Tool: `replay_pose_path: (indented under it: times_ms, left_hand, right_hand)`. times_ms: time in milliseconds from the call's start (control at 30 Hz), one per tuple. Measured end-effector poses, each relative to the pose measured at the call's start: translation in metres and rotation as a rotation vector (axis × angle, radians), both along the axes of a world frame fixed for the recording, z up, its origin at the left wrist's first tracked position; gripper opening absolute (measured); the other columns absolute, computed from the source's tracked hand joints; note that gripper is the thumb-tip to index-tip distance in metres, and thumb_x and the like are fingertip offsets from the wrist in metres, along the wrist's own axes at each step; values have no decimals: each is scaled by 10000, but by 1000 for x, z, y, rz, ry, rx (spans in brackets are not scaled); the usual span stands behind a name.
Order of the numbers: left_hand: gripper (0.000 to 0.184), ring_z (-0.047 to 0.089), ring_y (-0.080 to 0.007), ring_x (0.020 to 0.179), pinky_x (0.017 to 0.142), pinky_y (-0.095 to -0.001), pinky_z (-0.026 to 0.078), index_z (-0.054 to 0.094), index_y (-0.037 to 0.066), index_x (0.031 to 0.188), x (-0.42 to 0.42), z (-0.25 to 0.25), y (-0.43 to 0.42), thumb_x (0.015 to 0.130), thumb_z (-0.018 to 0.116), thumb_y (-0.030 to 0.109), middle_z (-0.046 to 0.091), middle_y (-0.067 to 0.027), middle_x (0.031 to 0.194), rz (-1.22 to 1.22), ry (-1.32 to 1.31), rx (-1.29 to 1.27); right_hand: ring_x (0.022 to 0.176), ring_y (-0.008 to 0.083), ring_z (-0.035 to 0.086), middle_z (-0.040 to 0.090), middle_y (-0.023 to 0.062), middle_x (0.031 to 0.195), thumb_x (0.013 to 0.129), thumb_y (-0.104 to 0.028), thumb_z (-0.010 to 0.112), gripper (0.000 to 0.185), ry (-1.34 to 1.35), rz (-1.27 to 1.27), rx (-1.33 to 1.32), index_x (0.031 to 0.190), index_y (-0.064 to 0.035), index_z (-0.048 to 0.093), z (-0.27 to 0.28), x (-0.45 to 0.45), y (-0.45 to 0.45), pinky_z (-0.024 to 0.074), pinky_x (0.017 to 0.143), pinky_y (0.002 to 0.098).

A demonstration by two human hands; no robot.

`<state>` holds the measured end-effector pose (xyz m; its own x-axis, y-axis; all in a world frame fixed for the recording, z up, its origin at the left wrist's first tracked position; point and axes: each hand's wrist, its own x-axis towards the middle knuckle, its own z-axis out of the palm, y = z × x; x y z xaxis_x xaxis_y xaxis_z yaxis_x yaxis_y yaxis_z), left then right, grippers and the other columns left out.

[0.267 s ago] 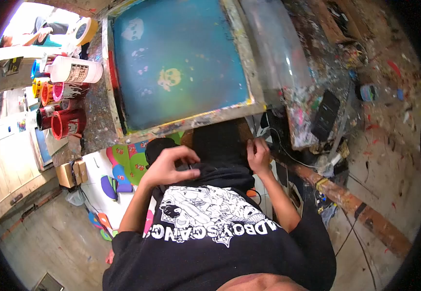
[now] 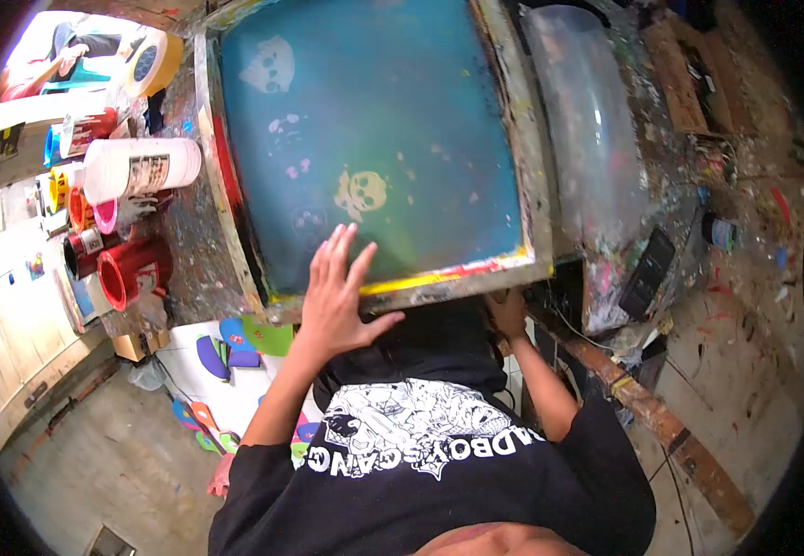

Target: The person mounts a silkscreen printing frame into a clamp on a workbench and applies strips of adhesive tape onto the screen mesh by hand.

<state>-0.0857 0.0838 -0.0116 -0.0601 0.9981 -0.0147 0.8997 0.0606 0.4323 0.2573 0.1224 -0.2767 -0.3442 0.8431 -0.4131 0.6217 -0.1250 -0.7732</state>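
Presently | left hand (image 2: 333, 310) spread over framed screen (image 2: 392, 130) | right hand (image 2: 508, 317) partly hidden

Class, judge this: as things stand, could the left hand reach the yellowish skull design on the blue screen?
Probably yes: the left hand is open over the near edge of the blue screen, its fingertips right by the skull design, with nothing visible in between.

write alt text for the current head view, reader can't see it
A person's open left hand spreads over the near edge of a rectangular blue screen with pale skull designs, set in a paint-stained frame. The right hand is partly hidden by the frame. At picture left are a white plastic bottle and a round red pot.
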Motion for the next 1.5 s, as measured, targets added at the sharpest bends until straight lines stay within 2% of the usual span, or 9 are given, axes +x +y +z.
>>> replay_pose_path:
  times_ms: [100, 200, 600, 967, 1233, 1367, 1400, 1433, 1500]
  left_hand:
    - [978, 274, -440, 1490, 1205, -553, 225, 437, 53, 1465, 2, -19, -8, 690, 837, 496, 320, -269, 1572, -53, 28, -96]
    - [1000, 266, -426, 1498, 1218, -547, 208, 433, 26, 1460, 12, -28, 4, 633, 846, 407, 301, -272, 1587, -18, -22, -84]
    - [972, 317, -463, 1467, 1210, -578, 215, 461, 11, 1397, 19, -27, -22, 607, 866, 408, 361, -294, 1543, 13, -108, -139]
    - [917, 343, -448, 1455, 1201, -565, 254, 529, 7, 1334, 21, -26, -24, 582, 860, 414, 373, -284, 1542, 52, -53, -71]
    - [768, 426, -398, 1403, 1168, -520, 322, 591, 27, 1232, 30, -28, -29, 581, 837, 352, 437, -234, 1515, 51, 7, 65]
    - [671, 521, -352, 1305, 1069, -477, 430, 624, 39, 1154, 30, -37, -40, 593, 881, 303, 544, -163, 1399, 16, 36, 211]
    - [580, 611, -312, 1141, 955, -439, 487, 644, 50, 1062, 32, -38, -41, 622, 896, 332, 639, -116, 1195, 6, 78, 306]
    - [580, 611, -312, 1141, 955, -439, 487, 644, 50, 1062, 33, -40, -44, 622, 896, 332, 639, -116, 1195, 17, 90, 323]
    - [503, 641, -262, 945, 828, -392, 501, 646, 66, 949, 34, -43, -49, 642, 896, 376, 656, -66, 985, 11, 98, 352]
  right_hand:
    - [1382, 325, 431, 466, 174, 1479, 911, -277, 747, 776, -32, 89, -93, 1516, -27, 330, -71, 44, -27, 322, 1171, 474]
    - [1349, 330, 446, 481, 181, 1446, 902, -261, 741, 739, -139, 122, -198, 1486, -25, 356, -60, 56, -30, 336, 1144, 473]
    - [1216, 353, 510, 540, 209, 1313, 865, -200, 719, 593, -314, 185, -475, 1366, -18, 457, 5, 79, -70, 394, 1034, 469]
    - [1095, 374, 568, 595, 235, 1191, 832, -144, 698, 468, -437, 280, -420, 1255, -11, 550, 4, 130, -23, 447, 934, 466]
    - [1007, 390, 610, 634, 254, 1103, 808, -103, 683, 385, -448, 390, -453, 1175, -6, 617, 2, 203, -88, 486, 861, 463]
    - [963, 397, 631, 654, 263, 1058, 796, -82, 675, 349, -442, 474, -405, 1135, -4, 651, 0, 222, -91, 505, 824, 462]
    - [951, 399, 636, 659, 266, 1047, 793, -77, 673, 341, -446, 501, -388, 1125, -3, 660, -3, 224, -86, 510, 815, 462]
    - [940, 401, 641, 664, 268, 1036, 790, -72, 671, 333, -444, 528, -360, 1115, -3, 668, -4, 225, -81, 515, 806, 461]
    - [918, 405, 652, 674, 273, 1014, 784, -62, 668, 318, -445, 605, -283, 1095, -1, 685, -4, 228, -68, 524, 788, 461]
